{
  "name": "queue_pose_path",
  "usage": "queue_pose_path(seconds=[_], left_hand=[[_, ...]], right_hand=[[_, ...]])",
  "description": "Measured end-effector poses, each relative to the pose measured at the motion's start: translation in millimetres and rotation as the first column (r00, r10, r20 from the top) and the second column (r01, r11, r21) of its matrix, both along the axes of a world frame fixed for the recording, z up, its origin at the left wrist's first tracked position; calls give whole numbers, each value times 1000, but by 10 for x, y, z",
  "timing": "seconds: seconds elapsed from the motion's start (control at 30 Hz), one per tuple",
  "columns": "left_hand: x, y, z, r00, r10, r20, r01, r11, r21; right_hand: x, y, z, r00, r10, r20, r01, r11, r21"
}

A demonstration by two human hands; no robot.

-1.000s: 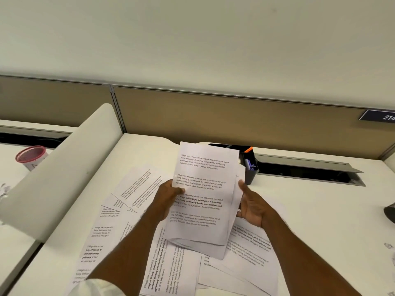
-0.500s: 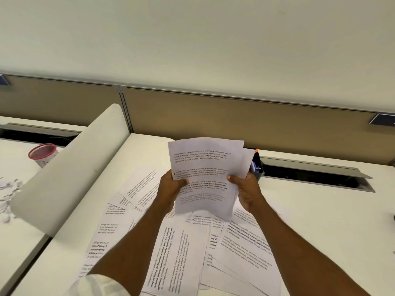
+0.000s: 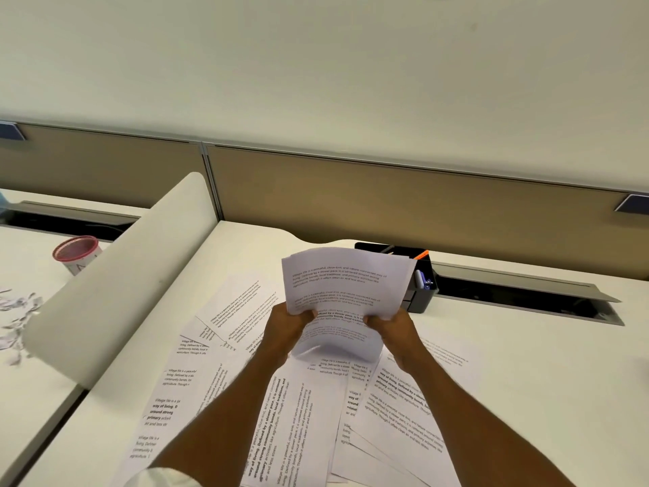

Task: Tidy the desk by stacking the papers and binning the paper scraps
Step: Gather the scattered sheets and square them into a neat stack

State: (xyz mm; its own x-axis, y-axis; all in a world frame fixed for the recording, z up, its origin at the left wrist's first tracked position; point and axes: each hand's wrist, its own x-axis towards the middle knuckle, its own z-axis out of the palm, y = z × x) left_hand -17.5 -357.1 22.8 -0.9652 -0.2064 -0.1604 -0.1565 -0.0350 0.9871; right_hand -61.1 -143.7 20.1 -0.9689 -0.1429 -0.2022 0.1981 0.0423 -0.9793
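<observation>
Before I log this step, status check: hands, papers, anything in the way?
Left hand and right hand both grip the sheaf, held over desk. Loose sheets lie unstacked beneath. Black organizer close behind sheaf; scraps beyond the divider.

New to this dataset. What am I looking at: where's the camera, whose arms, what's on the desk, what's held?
No robot here: one wide-angle camera sits on a person's head, looking down, so the arms are the wearer's. The left hand and right hand both grip a bent sheaf of printed white paper sheets above the white desk. Loose printed sheets lie scattered beneath. Behind the sheaf stands a black desk organiser. Past the curved white divider, a red-rimmed cup and paper scraps sit on the neighbouring desk.
</observation>
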Motion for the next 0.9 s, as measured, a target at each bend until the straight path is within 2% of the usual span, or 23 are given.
queue_pose_path(seconds=[0.1,0.27,0.47,0.7,0.9], left_hand=[[-20,-7,51,1000,0,-11,0,1000,-10],[34,-30,-74,999,-7,50,9,1000,-29],[-15,-28,-38,998,50,37,-49,998,-28],[-65,-165,175,998,63,20,-64,994,83],[-23,-424,243,994,107,34,-112,972,205]], right_hand=[[-59,-13,38,1000,-19,-5,19,1000,23],[-3,-17,-52,1000,23,15,-23,998,50],[-58,-78,29,1000,-11,-2,12,997,80],[-235,-223,310,996,35,-83,-31,998,51],[-259,-441,462,987,95,-126,-83,992,98]])
